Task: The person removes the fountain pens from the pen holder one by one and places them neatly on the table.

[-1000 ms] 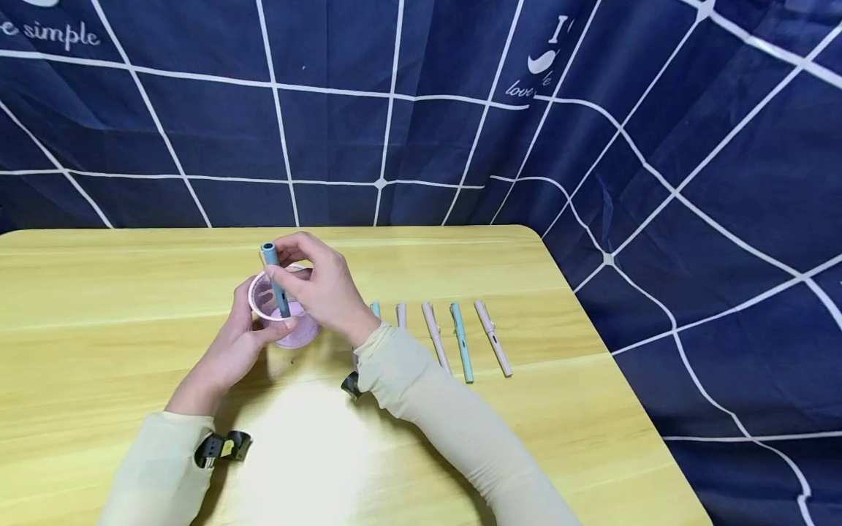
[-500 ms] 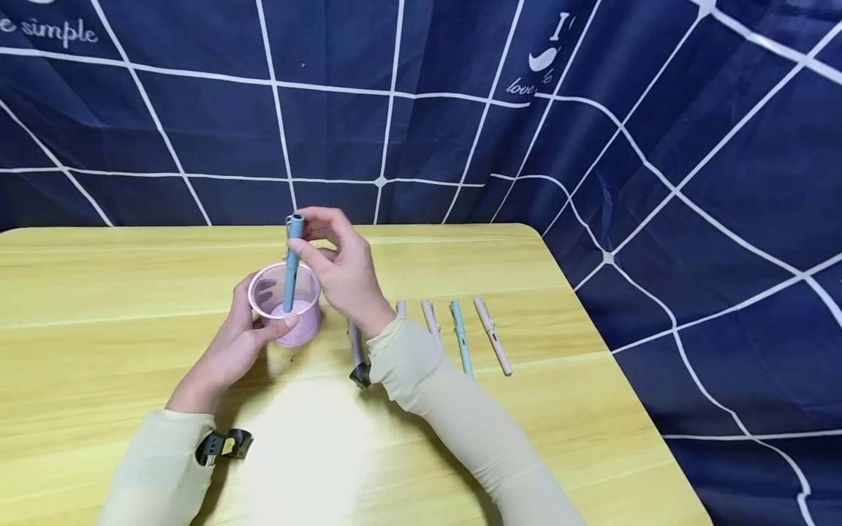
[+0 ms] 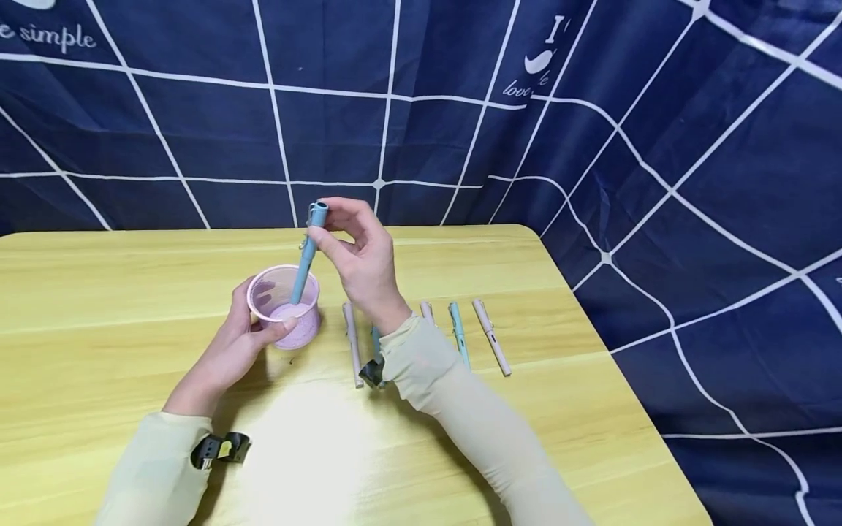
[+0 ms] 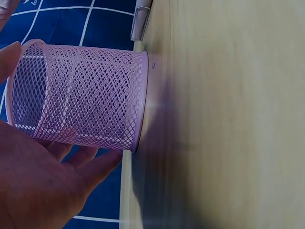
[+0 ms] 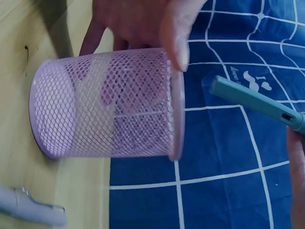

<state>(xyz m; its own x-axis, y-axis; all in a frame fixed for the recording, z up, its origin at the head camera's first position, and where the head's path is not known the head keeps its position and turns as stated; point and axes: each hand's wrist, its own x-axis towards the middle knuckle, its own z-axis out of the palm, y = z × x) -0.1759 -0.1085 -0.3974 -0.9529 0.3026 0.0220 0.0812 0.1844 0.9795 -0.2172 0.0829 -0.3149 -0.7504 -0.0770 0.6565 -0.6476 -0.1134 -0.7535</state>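
My left hand [image 3: 233, 347] grips a pink mesh pen cup [image 4: 90, 95] from its left side, thumb at the rim and fingers round the wall. The cup stands upright on the table. Up and to the right of the cup, my right hand [image 3: 368, 259] pinches a blue-teal pen [image 3: 308, 256] near its top, clip end up. In the right wrist view the lower end of the pen [image 5: 252, 101] is clear above the cup's rim, tilted. No pen shows inside the mesh cup [image 5: 105, 105].
Several pens lie in a row right of the cup, among them a lilac pen [image 3: 352, 345], a teal pen [image 3: 458, 330] and a pinkish pen [image 3: 492, 337]. My right forearm partly covers the row. A dark blue gridded curtain [image 3: 335, 131] hangs behind the wooden table [image 3: 131, 292].
My right hand has lifted the pen up and to the right, from low in the cup to above its rim. My left hand and the cup have stayed in place.
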